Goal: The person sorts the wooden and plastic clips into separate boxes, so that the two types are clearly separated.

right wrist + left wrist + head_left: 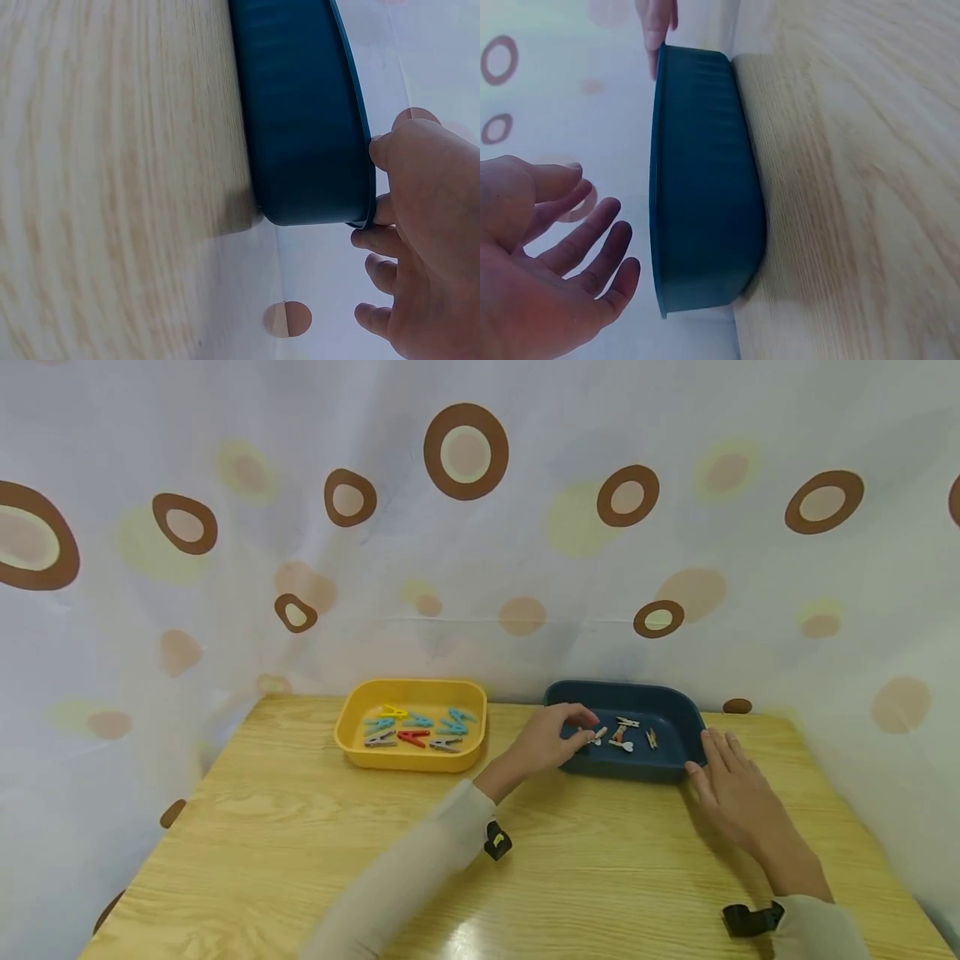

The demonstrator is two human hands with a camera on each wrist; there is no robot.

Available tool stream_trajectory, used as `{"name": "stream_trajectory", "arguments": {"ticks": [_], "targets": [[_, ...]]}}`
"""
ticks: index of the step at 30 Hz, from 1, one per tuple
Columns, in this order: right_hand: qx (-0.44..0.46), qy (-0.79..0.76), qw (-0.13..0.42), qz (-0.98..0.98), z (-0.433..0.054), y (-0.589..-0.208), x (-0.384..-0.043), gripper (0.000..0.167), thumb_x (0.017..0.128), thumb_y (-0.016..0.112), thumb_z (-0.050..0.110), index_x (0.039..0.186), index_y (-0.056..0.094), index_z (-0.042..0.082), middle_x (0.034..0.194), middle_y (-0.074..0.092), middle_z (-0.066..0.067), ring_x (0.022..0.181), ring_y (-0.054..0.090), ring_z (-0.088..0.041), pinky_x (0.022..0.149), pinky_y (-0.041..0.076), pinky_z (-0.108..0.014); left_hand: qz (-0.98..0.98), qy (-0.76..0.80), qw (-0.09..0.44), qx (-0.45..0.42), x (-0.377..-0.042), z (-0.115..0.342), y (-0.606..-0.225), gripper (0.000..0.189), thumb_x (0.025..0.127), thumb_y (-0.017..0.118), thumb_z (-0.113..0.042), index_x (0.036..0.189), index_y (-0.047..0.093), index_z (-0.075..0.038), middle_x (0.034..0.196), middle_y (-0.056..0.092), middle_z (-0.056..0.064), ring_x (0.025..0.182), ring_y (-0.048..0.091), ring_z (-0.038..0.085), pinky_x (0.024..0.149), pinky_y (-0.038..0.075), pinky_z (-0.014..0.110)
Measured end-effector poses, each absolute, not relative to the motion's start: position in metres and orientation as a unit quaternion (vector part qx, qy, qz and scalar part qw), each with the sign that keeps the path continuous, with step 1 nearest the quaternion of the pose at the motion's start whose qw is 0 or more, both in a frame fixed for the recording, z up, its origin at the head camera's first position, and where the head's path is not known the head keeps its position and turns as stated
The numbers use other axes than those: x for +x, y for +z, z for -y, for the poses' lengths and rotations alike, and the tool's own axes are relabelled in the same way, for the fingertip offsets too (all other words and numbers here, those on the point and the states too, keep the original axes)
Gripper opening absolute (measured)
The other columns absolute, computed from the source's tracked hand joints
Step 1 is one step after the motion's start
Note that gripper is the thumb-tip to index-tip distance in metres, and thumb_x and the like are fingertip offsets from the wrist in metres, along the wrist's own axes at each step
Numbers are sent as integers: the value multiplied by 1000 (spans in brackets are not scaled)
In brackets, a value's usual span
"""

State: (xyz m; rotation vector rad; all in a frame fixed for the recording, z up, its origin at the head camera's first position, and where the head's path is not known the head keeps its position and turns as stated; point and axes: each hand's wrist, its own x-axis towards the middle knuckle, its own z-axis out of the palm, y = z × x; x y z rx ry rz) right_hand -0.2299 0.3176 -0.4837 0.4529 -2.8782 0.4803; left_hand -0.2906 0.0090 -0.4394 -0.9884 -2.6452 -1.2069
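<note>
My left hand (546,739) reaches over the left side of a dark blue tray (630,771), thumb and fingers apart. Small wooden clothespins (652,739), some with white heart shapes, lie in that tray. One clothespin (600,735) shows right by the left fingertips. In the left wrist view the left hand (547,277) has loosely bent fingers with nothing between them, beside the tray's rim. My right hand (738,802) rests on the tray's right front corner, its fingers extended. In the right wrist view its thumb (381,152) and forefinger touch the rim.
A yellow tray (408,762) stands to the left, holding plastic clips: a yellow one (392,712), a red one (412,737), several blue and grey ones. Both trays sit near the back of the wooden table (300,852), before a patterned white curtain (465,568).
</note>
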Motion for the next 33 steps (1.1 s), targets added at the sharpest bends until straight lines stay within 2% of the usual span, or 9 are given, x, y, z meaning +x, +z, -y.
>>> {"name": "stream_trajectory", "arguments": {"ticks": [7, 15, 18, 24, 29, 33], "targets": [[159, 160, 98, 969, -327, -483, -238, 66, 114, 29, 34, 158, 13, -13, 163, 13, -37, 152, 3, -53, 112, 17, -75, 858, -394, 71, -323, -273, 24, -436, 25, 104, 64, -21, 125, 71, -10, 123, 70, 4, 116, 65, 19, 100, 52, 35], [168, 184, 100, 963, -335, -485, -232, 65, 114, 32, 30, 156, 14, -17, 161, 13, -40, 151, 1, -55, 121, 4, -63, 864, -392, 101, -300, -258, 68, -437, 30, 107, 59, -25, 129, 69, -8, 129, 68, 7, 120, 62, 27, 102, 49, 44], [165, 202, 86, 962, -337, -484, -231, 65, 115, 31, 30, 158, 11, -15, 162, 10, -40, 150, 0, -55, 121, 3, -63, 862, -399, 123, -288, -255, 88, -442, 30, 108, 57, -25, 130, 68, -8, 130, 67, 9, 121, 61, 29, 103, 49, 47], [158, 222, 70, 960, -337, -475, -232, 68, 114, 35, 32, 159, 11, -12, 162, 7, -40, 150, 2, -57, 115, 10, -72, 859, -398, 164, -276, -251, 129, -449, 32, 110, 52, -23, 133, 65, -5, 137, 62, 14, 130, 55, 31, 109, 42, 53], [162, 227, 95, 956, -333, -460, -227, 68, 113, 42, 32, 162, 14, -6, 162, 12, -38, 146, 13, -61, 108, 19, -78, 884, -370, 172, -228, -244, 164, -456, 39, 111, 48, -27, 141, 61, -5, 148, 53, 18, 139, 46, 39, 113, 34, 62], [165, 219, 123, 954, -329, -454, -223, 71, 111, 48, 31, 164, 13, 1, 164, 13, -35, 146, 17, -60, 104, 23, -79, 908, -316, 192, -195, -239, 190, -465, 42, 111, 49, -28, 145, 58, -5, 153, 47, 21, 142, 42, 42, 110, 33, 69]]}}
